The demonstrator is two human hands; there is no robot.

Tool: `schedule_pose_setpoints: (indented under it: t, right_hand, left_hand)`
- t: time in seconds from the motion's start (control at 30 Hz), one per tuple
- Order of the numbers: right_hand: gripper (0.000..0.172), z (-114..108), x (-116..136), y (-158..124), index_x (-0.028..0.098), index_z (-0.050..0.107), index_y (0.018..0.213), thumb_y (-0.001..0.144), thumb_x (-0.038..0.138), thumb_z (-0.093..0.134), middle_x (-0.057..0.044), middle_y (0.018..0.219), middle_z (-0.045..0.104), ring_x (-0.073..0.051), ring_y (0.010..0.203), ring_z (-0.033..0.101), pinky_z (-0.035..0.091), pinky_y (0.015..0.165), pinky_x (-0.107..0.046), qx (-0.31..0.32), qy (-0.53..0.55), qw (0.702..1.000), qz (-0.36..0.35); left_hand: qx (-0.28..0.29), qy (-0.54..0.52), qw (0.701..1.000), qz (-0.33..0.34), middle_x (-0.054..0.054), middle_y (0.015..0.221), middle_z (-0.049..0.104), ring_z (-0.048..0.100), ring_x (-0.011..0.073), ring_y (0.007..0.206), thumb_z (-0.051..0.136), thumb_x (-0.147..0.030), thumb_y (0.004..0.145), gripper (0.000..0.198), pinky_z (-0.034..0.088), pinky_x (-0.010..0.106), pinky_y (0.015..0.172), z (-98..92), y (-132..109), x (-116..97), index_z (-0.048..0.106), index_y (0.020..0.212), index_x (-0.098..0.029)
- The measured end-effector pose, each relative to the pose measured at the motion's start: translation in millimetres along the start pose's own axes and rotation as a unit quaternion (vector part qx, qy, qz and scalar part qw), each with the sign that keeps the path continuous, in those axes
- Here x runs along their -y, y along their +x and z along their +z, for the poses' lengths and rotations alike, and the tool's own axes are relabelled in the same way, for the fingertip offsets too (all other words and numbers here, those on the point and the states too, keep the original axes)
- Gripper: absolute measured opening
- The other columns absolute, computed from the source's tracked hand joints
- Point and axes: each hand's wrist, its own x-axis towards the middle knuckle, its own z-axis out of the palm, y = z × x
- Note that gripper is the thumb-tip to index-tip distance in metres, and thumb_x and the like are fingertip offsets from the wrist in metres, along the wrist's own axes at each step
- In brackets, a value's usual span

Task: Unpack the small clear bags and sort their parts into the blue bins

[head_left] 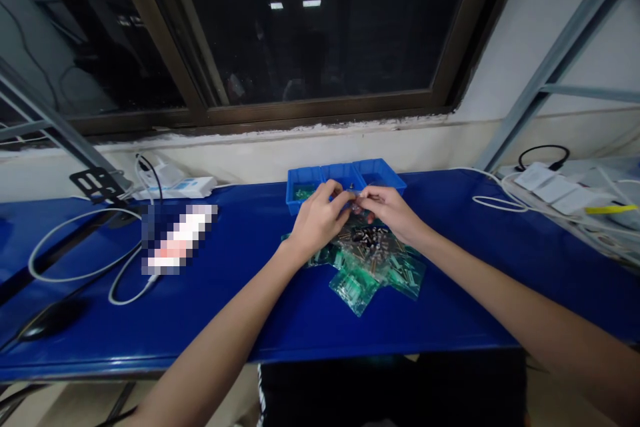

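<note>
My left hand (324, 215) and my right hand (387, 210) meet just in front of a blue bin (343, 172) with three compartments. The fingers of both are closed in a pinch around something small, partly shiny, that they mostly hide. Right below them lies a loose pile of small metal screws (373, 241), silvery and dark. Green-tinted plastic bags (354, 290) with small parts inside spread under and around that pile. More green bags (303, 193) sit in the bin's left compartment.
On the left are a phone-like pixelated object (180, 240) with a white cable, a black mouse (53, 319) and a white power strip (193, 188). White adapters (555, 187) and cables lie at the right. The blue table (310, 337) ends close to my body; a window rises behind.
</note>
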Motion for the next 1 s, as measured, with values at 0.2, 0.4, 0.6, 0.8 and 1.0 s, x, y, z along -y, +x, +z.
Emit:
schedule_pose_setpoints:
  t: [0.2, 0.4, 0.6, 0.8, 1.0]
  right_hand:
    - [0.027, -1, 8, -3, 0.018, 0.073, 0.092, 0.085, 0.041, 0.06, -0.011, 0.095, 0.07, -0.024, 0.088, 0.066, 0.051, 0.051, -0.029, -0.014, 0.011, 1.0, -0.023]
    - [0.022, 0, 6, -3, 0.019, 0.073, 0.092, 0.084, 0.037, 0.061, -0.008, 0.089, 0.07, -0.023, 0.085, 0.067, 0.051, 0.052, -0.027, -0.002, -0.007, 0.999, -0.038]
    - [0.021, 3, -2, -1, 0.018, 0.065, 0.092, 0.078, 0.015, 0.051, -0.005, 0.08, 0.065, -0.016, 0.068, 0.061, 0.04, 0.045, -0.024, -0.036, -0.008, 0.999, -0.003]
    - [0.027, 3, -3, -2, 0.017, 0.066, 0.1, 0.079, 0.014, 0.049, -0.007, 0.088, 0.067, -0.015, 0.066, 0.06, 0.04, 0.05, -0.026, 0.04, -0.056, 0.998, 0.012]
    - [0.025, -1, 3, -2, 0.018, 0.066, 0.071, 0.09, 0.027, 0.053, -0.005, 0.075, 0.067, -0.017, 0.068, 0.061, 0.044, 0.067, -0.032, 0.06, -0.217, 0.972, -0.069]
  left_hand:
    - [-0.001, -0.057, 0.998, -0.039, 0.007, 0.097, 0.065, 0.064, 0.0175, 0.09, 0.042, -0.018, 0.099, 0.023, 0.054, 0.03, 0.077, 1.8, 1, 2, 0.063, 0.106, -0.016]
    - [0.012, -0.078, 0.995, -0.062, 0.006, 0.101, 0.069, 0.067, 0.0182, 0.086, 0.045, -0.017, 0.094, 0.03, 0.055, 0.029, 0.07, 1.5, -1, 2, 0.049, 0.124, -0.017]
    - [0.039, -0.048, 0.997, -0.054, 0.009, 0.113, 0.065, 0.065, 0.0212, 0.096, 0.047, -0.015, 0.09, 0.032, 0.055, 0.03, 0.071, 2.4, -1, -2, 0.052, 0.122, -0.017]
    - [0.011, -0.051, 0.996, -0.073, 0.006, 0.093, 0.068, 0.066, 0.018, 0.084, 0.043, -0.026, 0.099, 0.023, 0.053, 0.03, 0.07, 3.5, 0, 1, 0.063, 0.105, -0.018]
    - [-0.015, -0.087, 0.994, -0.066, 0.007, 0.1, 0.067, 0.065, 0.0171, 0.083, 0.047, -0.022, 0.095, 0.026, 0.055, 0.031, 0.072, 3.0, 0, 2, 0.059, 0.118, -0.017]
